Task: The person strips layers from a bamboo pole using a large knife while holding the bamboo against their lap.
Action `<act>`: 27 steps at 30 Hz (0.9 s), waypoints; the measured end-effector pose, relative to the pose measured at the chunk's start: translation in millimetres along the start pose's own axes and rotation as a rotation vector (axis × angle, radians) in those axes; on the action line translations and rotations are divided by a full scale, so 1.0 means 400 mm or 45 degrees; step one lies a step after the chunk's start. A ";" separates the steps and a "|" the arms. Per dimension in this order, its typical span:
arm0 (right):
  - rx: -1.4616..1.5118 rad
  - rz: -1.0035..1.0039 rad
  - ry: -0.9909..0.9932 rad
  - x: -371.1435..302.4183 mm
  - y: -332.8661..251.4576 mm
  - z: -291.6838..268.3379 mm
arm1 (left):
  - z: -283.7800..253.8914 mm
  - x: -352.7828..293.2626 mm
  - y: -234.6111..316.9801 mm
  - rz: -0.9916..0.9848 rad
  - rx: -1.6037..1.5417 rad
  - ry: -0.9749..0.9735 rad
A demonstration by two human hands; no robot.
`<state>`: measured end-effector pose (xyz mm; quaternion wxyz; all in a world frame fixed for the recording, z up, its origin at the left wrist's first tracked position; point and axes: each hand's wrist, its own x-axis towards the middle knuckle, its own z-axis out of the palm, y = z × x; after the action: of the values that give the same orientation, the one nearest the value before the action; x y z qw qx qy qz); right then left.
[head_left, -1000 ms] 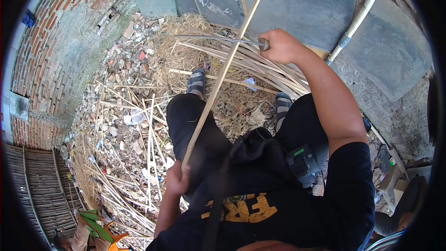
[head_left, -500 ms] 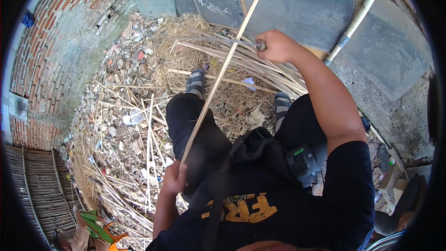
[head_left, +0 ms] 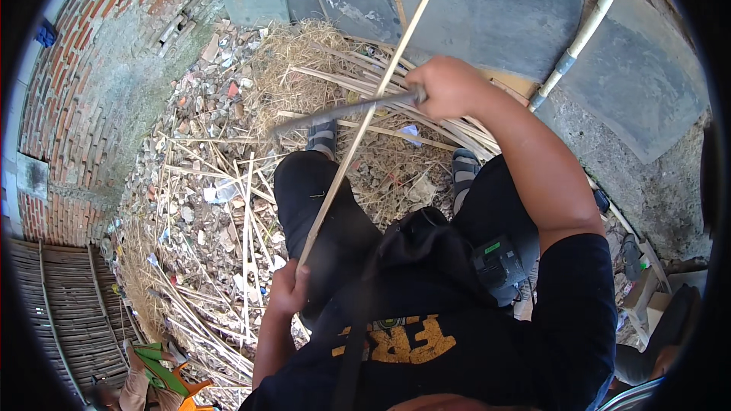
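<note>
A long, pale bamboo strip (head_left: 353, 148) slants up and away from my lap. Its lower end sits in my left hand (head_left: 288, 289), whose fingers are closed round it near my left thigh. My right hand (head_left: 448, 87) grips the handle of a machete (head_left: 327, 116) farther forward. The dark blade points left and crosses the strip above its middle; whether the edge touches it I cannot tell. Beyond my feet lies a bundle of split bamboo strips (head_left: 438, 120), partly hidden by my right hand and the blade.
Loose strips (head_left: 247, 240) and rubble (head_left: 205, 99) cover the ground to the left, with dry shavings (head_left: 297, 53) ahead. A brick wall (head_left: 84, 99) stands left, grey panels (head_left: 495, 15) ahead, a white pipe (head_left: 590, 30) at right. Part of another person (head_left: 141, 392) shows lower left.
The machete has come down toward me along the strip, and its blade now tilts lower at the tip. The strip's far end has shifted slightly right; my left hand stays nearly in place.
</note>
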<state>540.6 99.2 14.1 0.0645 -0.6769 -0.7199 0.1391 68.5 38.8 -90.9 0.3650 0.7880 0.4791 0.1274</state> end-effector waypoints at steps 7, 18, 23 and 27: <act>0.240 0.193 0.308 0.015 0.104 0.011 | -0.001 -0.005 0.002 -0.015 0.022 0.025; -0.013 -0.051 0.208 -0.011 0.005 0.015 | -0.003 0.005 0.001 0.006 -0.021 -0.012; 0.219 0.212 0.248 0.028 0.083 0.014 | -0.002 0.003 0.001 0.000 -0.043 0.001; 0.167 0.208 0.260 0.022 0.082 0.024 | -0.008 0.002 0.007 -0.007 -0.034 -0.002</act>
<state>568.5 108.2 -5.3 0.1700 -0.7382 -0.6415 0.1209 69.0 40.2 -86.7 0.3763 0.7818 0.4793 0.1321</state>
